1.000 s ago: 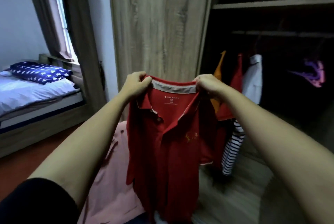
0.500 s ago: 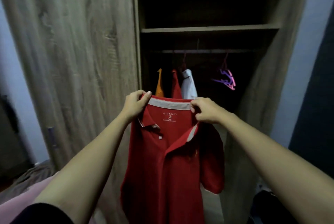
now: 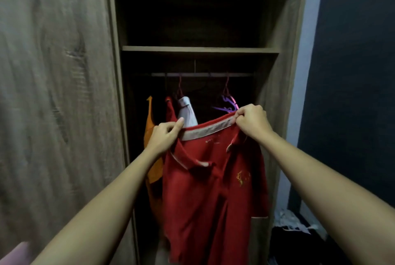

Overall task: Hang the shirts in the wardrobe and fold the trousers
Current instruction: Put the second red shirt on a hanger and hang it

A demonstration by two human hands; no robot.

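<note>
Left hand (image 3: 164,136): pinched the left end of the grey-banded collar, thumb on top, centre of the frame.
Right hand (image 3: 252,121): fingers curled round the collar's right end, held slightly higher.
Red polo shirt (image 3: 213,190): hung between both hands, lower centre, in front of the open wardrobe (image 3: 201,49).
Rail (image 3: 201,74): carried an orange shirt (image 3: 150,128), a darker red shirt (image 3: 170,111), a white shirt (image 3: 188,113) and a purple hanger (image 3: 228,104) just beside the right hand.
Wardrobe door (image 3: 53,93): wood-grained, filled the left of the frame.

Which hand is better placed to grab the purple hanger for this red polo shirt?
Probably the right hand: it pinches the red polo shirt collar right beside the purple hanger. The left hand grips farther off, near the white shirt.
</note>
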